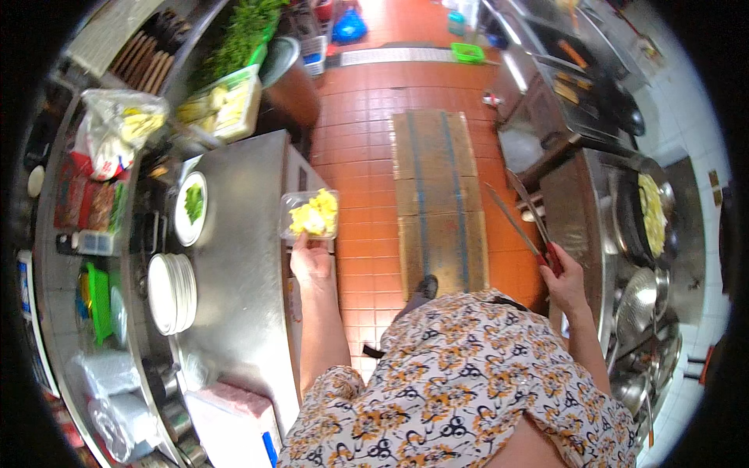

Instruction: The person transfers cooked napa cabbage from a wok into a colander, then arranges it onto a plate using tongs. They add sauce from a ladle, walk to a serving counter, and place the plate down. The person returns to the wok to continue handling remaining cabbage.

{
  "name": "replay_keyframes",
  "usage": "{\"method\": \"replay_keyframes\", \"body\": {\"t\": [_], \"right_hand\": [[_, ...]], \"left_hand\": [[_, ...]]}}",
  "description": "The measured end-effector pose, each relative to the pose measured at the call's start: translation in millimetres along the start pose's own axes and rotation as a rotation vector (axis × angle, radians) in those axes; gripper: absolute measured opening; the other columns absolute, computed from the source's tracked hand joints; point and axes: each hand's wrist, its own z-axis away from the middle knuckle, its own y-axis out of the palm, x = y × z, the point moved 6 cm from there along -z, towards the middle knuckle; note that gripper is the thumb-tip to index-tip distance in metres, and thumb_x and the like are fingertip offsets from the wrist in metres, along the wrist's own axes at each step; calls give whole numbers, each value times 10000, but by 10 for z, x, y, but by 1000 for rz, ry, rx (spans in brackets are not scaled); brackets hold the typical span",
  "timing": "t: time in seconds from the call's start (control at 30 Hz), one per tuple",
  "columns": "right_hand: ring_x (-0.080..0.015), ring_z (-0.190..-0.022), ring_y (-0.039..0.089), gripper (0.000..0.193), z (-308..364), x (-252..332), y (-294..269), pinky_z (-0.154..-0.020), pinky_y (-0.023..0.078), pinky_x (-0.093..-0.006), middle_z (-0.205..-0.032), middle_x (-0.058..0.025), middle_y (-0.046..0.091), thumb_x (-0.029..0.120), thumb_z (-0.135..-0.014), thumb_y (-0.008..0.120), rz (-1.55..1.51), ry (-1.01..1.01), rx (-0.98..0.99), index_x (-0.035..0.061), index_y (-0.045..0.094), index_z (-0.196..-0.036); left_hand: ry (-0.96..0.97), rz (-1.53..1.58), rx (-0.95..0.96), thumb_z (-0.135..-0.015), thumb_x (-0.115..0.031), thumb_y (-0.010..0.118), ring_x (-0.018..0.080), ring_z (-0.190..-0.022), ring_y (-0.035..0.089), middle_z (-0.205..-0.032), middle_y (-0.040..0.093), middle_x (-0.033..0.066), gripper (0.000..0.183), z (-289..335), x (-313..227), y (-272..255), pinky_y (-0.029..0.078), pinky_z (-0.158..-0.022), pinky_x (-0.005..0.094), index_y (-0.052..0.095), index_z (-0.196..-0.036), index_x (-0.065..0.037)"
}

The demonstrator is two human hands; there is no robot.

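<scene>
My left hand (310, 259) is closed on the near edge of a clear plastic container (285, 225), held beside the steel counter's edge. Lumpy yellow and pale pieces of food (315, 212) fill it; their exact kind is unclear. On the other side, my right hand (567, 282) grips a pair of long metal tongs (515, 221) by their red handles. The tongs' two arms point forward and stand apart, with nothing visible between them. To their right, a dark pan (633, 226) on the stove holds a yellow-green food (652, 214).
The steel counter (238, 187) at left bears stacked white plates (173, 292) and a white bowl (182, 226) with chopped greens. Cardboard (438, 199) covers part of the tiled floor (363, 156). Metal strainers and ladles (636, 300) crowd the lower right.
</scene>
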Motion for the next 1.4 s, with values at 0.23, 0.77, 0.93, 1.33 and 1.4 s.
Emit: {"method": "replay_keyframes", "body": {"t": [0.23, 0.77, 0.93, 1.33, 1.4], "right_hand": [[-172, -1002, 681, 527, 91, -103, 355, -894, 532, -310, -1129, -139, 720, 83, -900, 734, -44, 27, 137, -64, 585, -1383], [-324, -940, 719, 351, -63, 707, 308, -825, 549, -462, -1013, -214, 728, 304, -942, 730, -182, -218, 290, 4, 681, -1117], [-340, -930, 753, 390, 1051, -1594, -1437, -848, 609, -425, -1027, -185, 773, 334, -937, 721, 83, 508, -462, 39, 736, -1193], [-290, -816, 748, 386, 3420, -4006, -1844, -713, 610, -411, -871, -188, 749, 347, -801, 763, -47, 1274, -201, -11, 729, -940], [-198, -599, 680, 344, 3359, -3679, -1688, -537, 563, -377, -687, -108, 688, 345, -878, 712, -245, 1219, -189, 3, 671, -893]], "left_hand": [[135, 92, -153, -1065, -351, 622, 271, -1000, 655, -1164, 670, 172, 445, -555, -1301, -1227, 564, -921, 447, 592, -1247, 53], [-987, -553, 859, -1031, -268, 646, 271, -903, 680, -993, 689, 86, 220, 2025, 2792, 1410, 558, -809, 400, 639, -1099, -58], [-861, -865, 711, -1027, -249, 638, 213, -729, 645, -768, 619, 38, 165, 1407, 2873, 1253, 540, -675, 386, 631, -1013, -85], [-521, -1467, 43, -1002, -294, 652, 197, -557, 560, -679, 556, 32, 188, 290, 2302, -213, 472, -493, 344, 586, -991, -118], [-513, -1602, 98, -991, -265, 669, 194, -546, 561, -673, 561, 37, 180, 453, 2440, -294, 468, -484, 344, 582, -985, -106]]}}
